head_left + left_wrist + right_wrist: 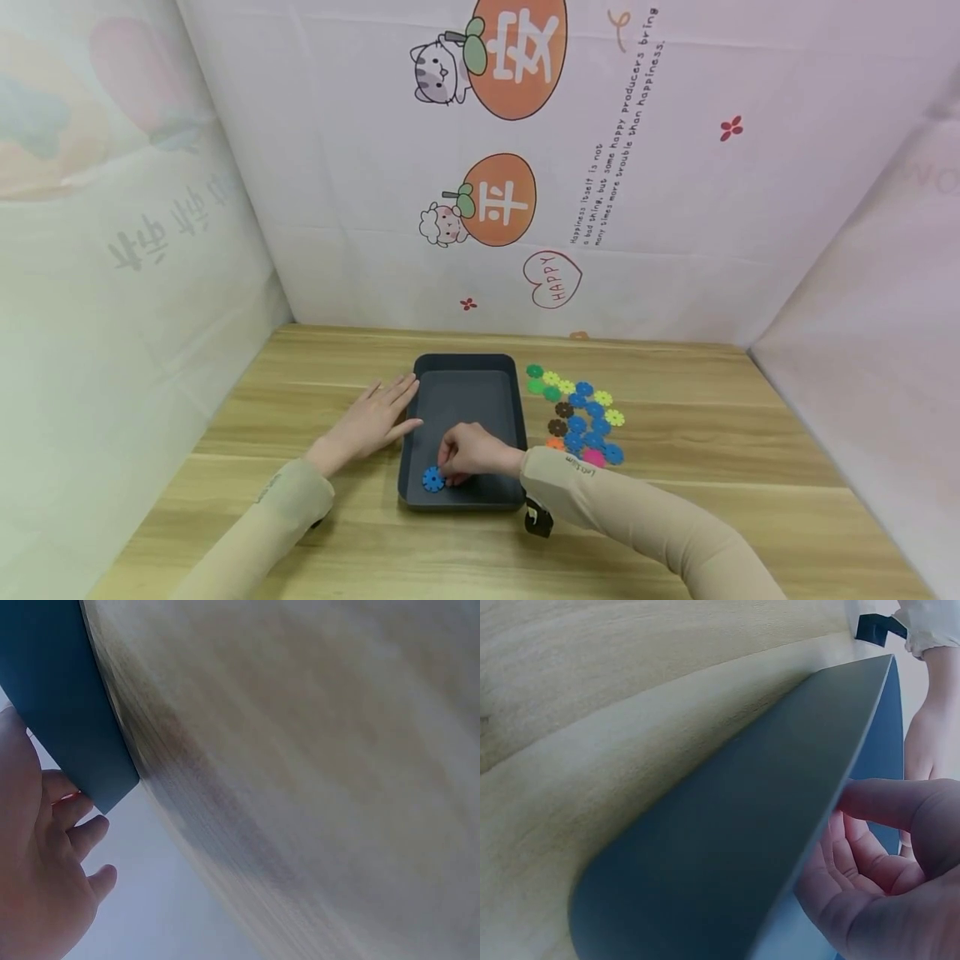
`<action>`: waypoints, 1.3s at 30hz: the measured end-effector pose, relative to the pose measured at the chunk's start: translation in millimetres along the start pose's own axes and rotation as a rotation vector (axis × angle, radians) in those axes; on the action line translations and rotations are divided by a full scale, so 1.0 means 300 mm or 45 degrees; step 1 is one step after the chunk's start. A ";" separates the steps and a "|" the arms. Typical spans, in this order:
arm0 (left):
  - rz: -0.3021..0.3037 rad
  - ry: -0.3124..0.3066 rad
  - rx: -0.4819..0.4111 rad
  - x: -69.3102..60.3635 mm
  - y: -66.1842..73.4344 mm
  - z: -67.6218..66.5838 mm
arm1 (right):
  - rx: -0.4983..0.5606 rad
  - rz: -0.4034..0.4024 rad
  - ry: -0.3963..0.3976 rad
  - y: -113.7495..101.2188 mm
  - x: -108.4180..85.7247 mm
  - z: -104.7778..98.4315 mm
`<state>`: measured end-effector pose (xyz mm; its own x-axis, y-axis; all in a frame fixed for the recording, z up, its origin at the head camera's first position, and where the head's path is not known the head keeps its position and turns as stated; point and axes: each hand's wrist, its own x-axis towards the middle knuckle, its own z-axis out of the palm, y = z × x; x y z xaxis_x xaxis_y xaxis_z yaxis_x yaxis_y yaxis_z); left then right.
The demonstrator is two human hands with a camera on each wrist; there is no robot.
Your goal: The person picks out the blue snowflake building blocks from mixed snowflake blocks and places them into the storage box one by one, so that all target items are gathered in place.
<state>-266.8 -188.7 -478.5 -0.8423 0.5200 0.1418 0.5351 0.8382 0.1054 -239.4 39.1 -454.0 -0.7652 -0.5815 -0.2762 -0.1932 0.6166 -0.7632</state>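
Note:
A dark grey rectangular tray (465, 400) lies on the wooden table. My left hand (371, 422) rests against its left rim with the fingers stretched out; the left wrist view shows the fingertips at the outer wall of the tray (67, 697). Inside the tray, near its front left corner, is a blue notched plastic disc (432, 479). The thumb and curled fingers of my right hand (474, 452) pinch the disc at its right edge. From the right wrist, the tray's wall (727, 802) hides the disc and my right fingertips (849, 796).
Right of the tray, loose notched discs lie in a group: green (535, 371), yellow (614, 417), brown (557, 427), blue (613, 453), orange (555, 444) and pink (593, 457). My right forearm (637, 517) passes just in front of them. Printed cloth walls (360, 208) enclose the table (720, 467).

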 end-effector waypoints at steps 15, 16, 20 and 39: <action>-0.007 -0.003 -0.006 0.003 0.000 0.001 | -0.003 -0.030 -0.002 -0.001 -0.010 -0.018; -0.008 -0.006 -0.009 0.003 0.001 0.001 | 0.002 -0.035 -0.004 0.000 -0.014 -0.022; -0.010 -0.014 -0.017 0.002 0.002 0.002 | 0.009 -0.059 0.010 0.006 -0.031 -0.048; -0.008 -0.008 -0.039 0.001 0.001 0.008 | 0.106 -0.163 0.190 0.082 -0.159 -0.212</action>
<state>-267.1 -188.0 -480.7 -0.8458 0.5160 0.1352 0.5317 0.8359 0.1361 -246.8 115.8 -422.4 -0.8213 -0.5635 -0.0893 -0.2477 0.4931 -0.8339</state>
